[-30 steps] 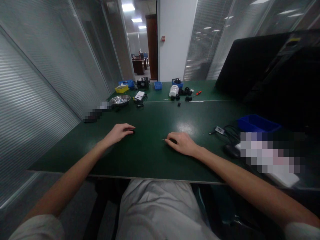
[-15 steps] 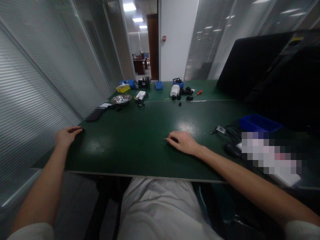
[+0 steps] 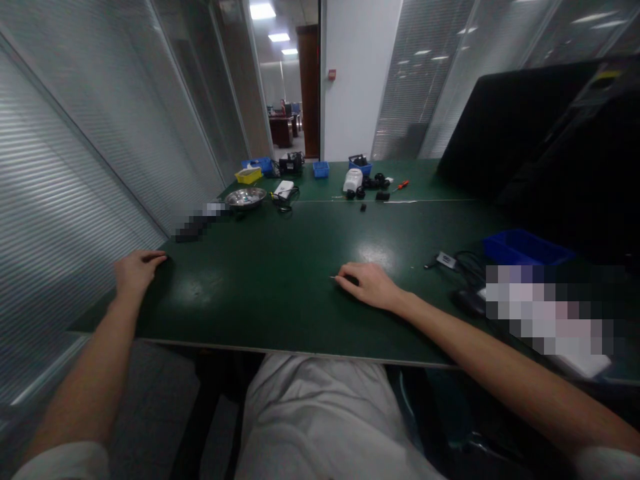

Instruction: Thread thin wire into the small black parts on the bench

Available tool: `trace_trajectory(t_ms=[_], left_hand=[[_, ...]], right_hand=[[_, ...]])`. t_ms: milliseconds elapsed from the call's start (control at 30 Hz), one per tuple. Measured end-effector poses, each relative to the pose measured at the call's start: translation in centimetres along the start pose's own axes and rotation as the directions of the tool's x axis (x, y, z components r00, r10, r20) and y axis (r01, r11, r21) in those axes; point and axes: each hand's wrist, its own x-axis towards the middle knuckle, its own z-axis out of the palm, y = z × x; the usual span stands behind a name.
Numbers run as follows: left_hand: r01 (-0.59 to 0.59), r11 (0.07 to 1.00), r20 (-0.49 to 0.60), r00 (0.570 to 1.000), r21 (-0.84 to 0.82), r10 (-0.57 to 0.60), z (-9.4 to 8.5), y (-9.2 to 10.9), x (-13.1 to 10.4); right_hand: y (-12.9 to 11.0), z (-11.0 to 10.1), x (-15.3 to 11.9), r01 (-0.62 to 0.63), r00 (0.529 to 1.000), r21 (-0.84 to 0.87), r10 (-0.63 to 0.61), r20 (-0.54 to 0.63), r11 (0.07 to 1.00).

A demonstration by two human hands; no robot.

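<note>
My left hand (image 3: 136, 272) rests near the left edge of the green table (image 3: 270, 293), thumb and fingers pinched together. A tiny dark spot shows at its fingertips, too small to name. On the middle of the table lies my right hand (image 3: 367, 285), its fingers curled in. A thin, light-coloured tip (image 3: 333, 277) sticks out to the left from between thumb and forefinger; the rest of that thing is hidden in the hand.
Farther back stand a metal bowl (image 3: 245, 197), a white device with a cable (image 3: 283, 190), a yellow tray (image 3: 249, 175), a small blue bin (image 3: 321, 169) and an orange-handled screwdriver (image 3: 401, 185). To the right are a blue tray (image 3: 527, 247), a black mouse (image 3: 469, 301) and a large black screen (image 3: 505, 127).
The whole view has shifted slightly to the left, so things appear a little farther right. Both hands keep the same pose and nearly the same places on the table.
</note>
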Motion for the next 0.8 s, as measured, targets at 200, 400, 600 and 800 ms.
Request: trace_trajectory(t_ms=[200,400,600,800], left_hand=[[0.018,0.992,-0.041,0.999,0.128,-0.013,-0.5,1.3,-0.8],[-0.149,0.917,0.007,0.987,0.371,0.158,-0.7,2.8,-1.8],[-0.202,0.895,0.019,0.977,0.397,0.212,-0.3,2.2,-1.4],[-0.126,0.921,0.02,0.992,0.369,0.128,-0.2,2.0,-1.5]], right_hand=[[0.1,0.1,0.0,-0.009,1.0,0.002,0.009,0.001,1.0],[0.1,0.0,0.0,-0.006,1.0,0.008,0.006,0.001,1.0],[0.2,0.1,0.0,0.001,1.0,0.014,-0.001,0.0,1.0],[0.0,0.0,0.0,0.001,1.0,0.014,-0.001,0.008,1.0]])
